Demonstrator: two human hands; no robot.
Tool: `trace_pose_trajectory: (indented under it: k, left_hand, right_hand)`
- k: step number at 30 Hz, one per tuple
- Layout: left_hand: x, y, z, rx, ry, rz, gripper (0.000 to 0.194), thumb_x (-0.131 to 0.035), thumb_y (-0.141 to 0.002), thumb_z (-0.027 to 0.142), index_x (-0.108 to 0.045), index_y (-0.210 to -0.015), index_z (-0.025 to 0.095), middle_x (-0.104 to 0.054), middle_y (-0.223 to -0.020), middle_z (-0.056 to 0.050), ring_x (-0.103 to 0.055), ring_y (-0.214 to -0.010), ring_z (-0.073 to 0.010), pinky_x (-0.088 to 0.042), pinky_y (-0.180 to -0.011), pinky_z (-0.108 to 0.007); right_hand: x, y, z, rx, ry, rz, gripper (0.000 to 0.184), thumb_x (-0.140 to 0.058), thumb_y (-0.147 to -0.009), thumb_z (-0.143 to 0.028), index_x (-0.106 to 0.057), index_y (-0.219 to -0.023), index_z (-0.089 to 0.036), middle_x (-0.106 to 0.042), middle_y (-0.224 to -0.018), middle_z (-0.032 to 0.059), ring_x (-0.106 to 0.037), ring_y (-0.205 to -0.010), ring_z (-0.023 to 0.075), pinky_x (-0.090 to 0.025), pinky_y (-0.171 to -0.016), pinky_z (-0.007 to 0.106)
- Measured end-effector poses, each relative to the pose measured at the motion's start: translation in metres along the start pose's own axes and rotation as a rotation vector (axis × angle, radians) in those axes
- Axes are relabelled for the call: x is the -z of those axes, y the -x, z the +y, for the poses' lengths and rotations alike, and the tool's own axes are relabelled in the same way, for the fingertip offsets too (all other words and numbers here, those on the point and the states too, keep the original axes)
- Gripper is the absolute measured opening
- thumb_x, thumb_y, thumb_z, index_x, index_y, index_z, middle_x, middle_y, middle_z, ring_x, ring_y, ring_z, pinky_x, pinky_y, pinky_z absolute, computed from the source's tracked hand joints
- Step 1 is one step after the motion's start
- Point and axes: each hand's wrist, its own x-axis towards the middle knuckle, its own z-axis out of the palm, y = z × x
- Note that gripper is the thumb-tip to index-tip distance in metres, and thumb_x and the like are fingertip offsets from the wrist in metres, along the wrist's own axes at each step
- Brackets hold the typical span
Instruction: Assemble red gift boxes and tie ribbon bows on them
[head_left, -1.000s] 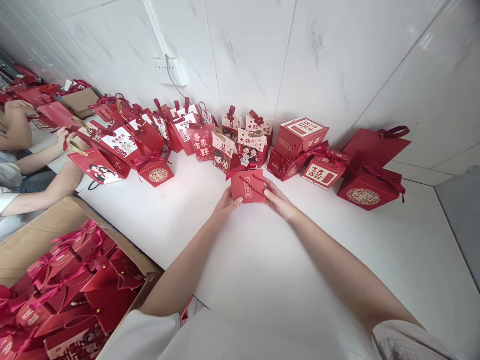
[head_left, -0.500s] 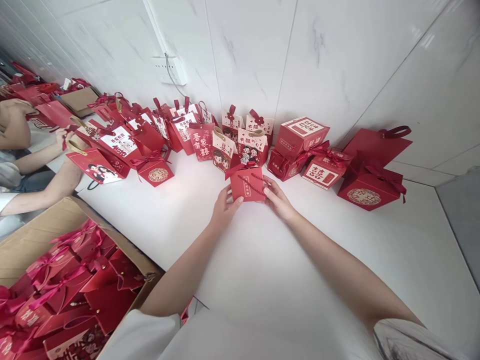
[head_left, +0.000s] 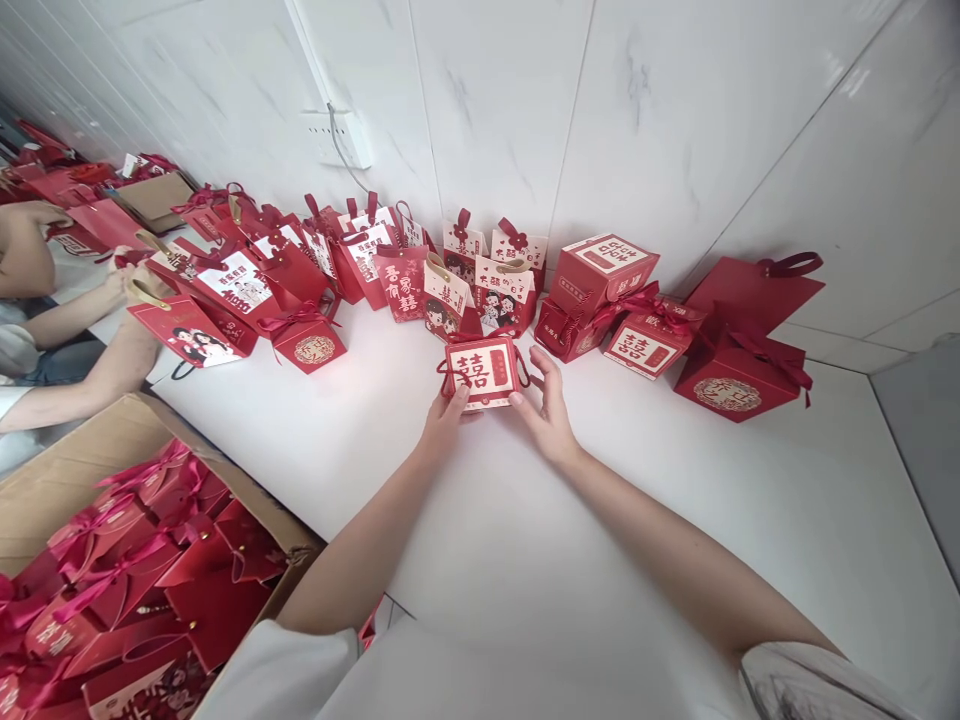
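A small red gift box (head_left: 484, 372) with a cream panel and a gold-red double-happiness character faces me, held just above the white table. Dark red cord handles show at its left and right sides. My left hand (head_left: 448, 412) grips its lower left corner, thumb on the front. At the lower right corner, my right hand (head_left: 551, 410) has its thumb against the box, while its other fingers curve loosely beside the right side. Right behind the box stand cream-topped gift boxes (head_left: 506, 300) with cartoon couples.
Red boxes with ribbons (head_left: 739, 375) stand on the right along the tiled wall. More gift boxes (head_left: 240, 285) line the left. An open carton (head_left: 247, 480) full of red boxes is at lower left. Another person's arms (head_left: 82, 310) reach in at far left.
The box has turned in my hands: its plain red side with twisted cord faced me before, and now the cream double-happiness panel does. My right fingers have loosened from its side.
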Motion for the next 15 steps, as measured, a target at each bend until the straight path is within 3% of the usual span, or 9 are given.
trace_pose_trajectory:
  k: [2, 5, 11, 15]
  left_hand:
    - [0.001, -0.004, -0.004, 0.015, 0.005, -0.009, 0.067, -0.053, -0.086, 0.064, -0.051, -0.135, 0.018, -0.058, -0.136, -0.015, -0.057, -0.121, -0.0334, -0.055, -0.093, -0.049]
    - [0.003, -0.008, -0.009, 0.028, -0.024, -0.02, 0.071, -0.046, -0.087, 0.069, -0.048, -0.14, 0.022, -0.053, -0.142, -0.012, -0.056, -0.123, -0.0326, -0.057, -0.09, -0.046]
    - [0.005, -0.007, -0.006, 0.016, -0.095, -0.079, 0.074, -0.044, -0.088, 0.069, -0.039, -0.147, 0.024, -0.049, -0.146, -0.012, -0.056, -0.123, -0.0315, -0.057, -0.089, -0.044]
    - [0.005, -0.006, -0.004, 0.012, -0.101, -0.089, 0.075, -0.046, -0.088, 0.067, -0.034, -0.149, 0.025, -0.05, -0.144, -0.011, -0.055, -0.124, -0.0315, -0.056, -0.091, -0.044]
  right_hand:
    - [-0.001, -0.002, 0.005, -0.154, -0.095, -0.022, 0.079, -0.057, -0.09, -0.059, -0.018, -0.154, -0.033, -0.011, -0.163, 0.0019, -0.015, -0.15, 0.0239, -0.022, -0.122, 0.045]
    - [-0.002, -0.006, 0.009, -0.282, -0.19, -0.081, 0.08, -0.052, -0.091, -0.064, -0.015, -0.155, -0.034, -0.011, -0.163, -0.0002, -0.013, -0.15, 0.0204, -0.015, -0.123, 0.044]
    - [0.012, -0.015, 0.014, -0.214, -0.271, -0.195, 0.088, -0.063, -0.085, -0.058, -0.015, -0.155, -0.032, -0.034, -0.154, 0.0066, -0.036, -0.14, 0.0266, -0.029, -0.118, 0.05]
    - [0.018, -0.019, 0.02, -0.162, -0.302, -0.236, 0.085, -0.065, -0.085, -0.053, -0.02, -0.154, -0.034, -0.035, -0.154, 0.0044, -0.037, -0.139, 0.0277, -0.033, -0.116, 0.05]
